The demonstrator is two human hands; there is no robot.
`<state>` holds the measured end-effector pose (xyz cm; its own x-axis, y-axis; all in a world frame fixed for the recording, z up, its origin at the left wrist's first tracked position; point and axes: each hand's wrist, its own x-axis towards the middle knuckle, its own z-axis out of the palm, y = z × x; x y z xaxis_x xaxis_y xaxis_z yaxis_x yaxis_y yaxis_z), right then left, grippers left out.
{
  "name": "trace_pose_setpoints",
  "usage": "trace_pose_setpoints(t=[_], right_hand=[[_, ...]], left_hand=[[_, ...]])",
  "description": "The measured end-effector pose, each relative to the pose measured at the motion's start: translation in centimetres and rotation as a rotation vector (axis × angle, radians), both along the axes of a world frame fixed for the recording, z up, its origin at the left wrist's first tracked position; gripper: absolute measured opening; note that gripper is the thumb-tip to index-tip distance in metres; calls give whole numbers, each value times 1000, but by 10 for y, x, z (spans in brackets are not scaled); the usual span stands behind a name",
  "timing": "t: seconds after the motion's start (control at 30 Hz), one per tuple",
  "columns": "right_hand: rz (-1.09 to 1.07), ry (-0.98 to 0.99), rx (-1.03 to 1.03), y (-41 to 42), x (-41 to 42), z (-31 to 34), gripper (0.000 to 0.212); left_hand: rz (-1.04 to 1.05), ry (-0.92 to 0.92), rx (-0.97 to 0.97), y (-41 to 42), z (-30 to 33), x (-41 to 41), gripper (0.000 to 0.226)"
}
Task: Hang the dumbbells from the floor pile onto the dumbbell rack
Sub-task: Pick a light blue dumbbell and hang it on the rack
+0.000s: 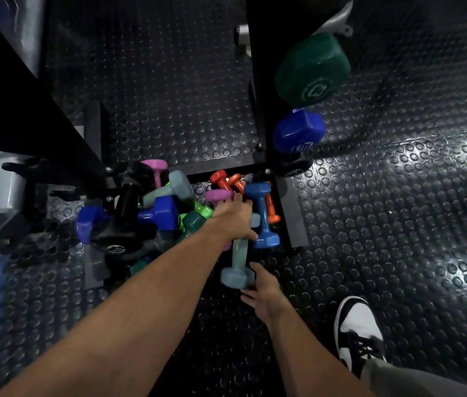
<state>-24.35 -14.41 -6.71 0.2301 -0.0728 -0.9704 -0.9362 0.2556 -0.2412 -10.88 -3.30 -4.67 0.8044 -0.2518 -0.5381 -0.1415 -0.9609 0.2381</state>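
Note:
A pile of coloured dumbbells [169,207] lies on the floor at the foot of the black dumbbell rack [256,90]. My left hand [233,219] reaches into the pile and is closed around the handle of a grey-blue dumbbell [238,262], whose lower head points toward me. Just below that head, my right hand [263,293] has its fingers spread and holds nothing. A blue dumbbell [261,213] and orange dumbbells [228,180] lie right beside my left hand. On the rack's right side hang a big green dumbbell [312,67] and a blue one [298,131].
Studded black rubber flooring [398,224] spreads to the right. My black-and-white shoe [358,333] stands at the lower right. Black frame legs [292,213] flank the pile, and grey machine parts [0,193] sit at the left.

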Motion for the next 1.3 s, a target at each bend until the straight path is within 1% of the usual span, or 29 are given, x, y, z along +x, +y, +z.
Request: trace_pose_setpoints(t=[0.07, 0.17, 0.27, 0.37, 0.43, 0.57, 0.63, 0.67, 0.7, 0.8, 0.83, 0.9, 0.97, 1.03, 1.13, 1.23, 1.3], right_hand=[[-27, 39, 36, 2, 0, -4, 26], [-88, 55, 114, 4, 0, -10, 25], [-196, 45, 169, 6, 1, -14, 19], [-224, 24, 166, 8, -4, -16, 29], [-202, -14, 139, 6, -7, -13, 35], [-86, -73, -4, -4, -6, -1, 37], [-12, -106, -106, -13, 1, 9, 29], [18, -124, -151, -17, 6, 15, 20], [35, -144, -190, -21, 11, 19, 16], [102, -200, -300, -31, 22, 31, 23], [131, -227, -333, -31, 23, 40, 25], [175, -283, -387, -33, 24, 50, 36], [163, -358, -436, -32, 24, 69, 36], [136, -439, -459, -33, 27, 86, 32], [103, -533, -430, -39, 33, 104, 36], [63, -587, -366, -46, 43, 127, 23], [18, -642, -341, -51, 53, 144, 20]], left_hand=[[-40, -16, 62, 0, -6, 0, 72], [-42, -46, 76, -1, -10, -1, 59], [-22, -51, 36, 0, -9, -3, 50], [20, -34, -40, 4, -6, -6, 43], [49, -23, -107, 7, -1, -9, 40], [125, 17, -217, 16, 10, -16, 35], [199, 37, -268, 21, 18, -17, 36], [233, 38, -285, 24, 23, -17, 38], [258, 31, -291, 26, 30, -17, 42], [336, 3, -306, 31, 50, -17, 57], [368, -3, -326, 33, 56, -18, 59], [413, -8, -357, 37, 68, -21, 57], [447, -7, -393, 42, 81, -23, 54], [499, -12, -444, 45, 95, -26, 50], [561, -47, -502, 46, 117, -31, 42], [613, -75, -556, 43, 138, -34, 42], [645, -102, -574, 41, 153, -35, 44]])
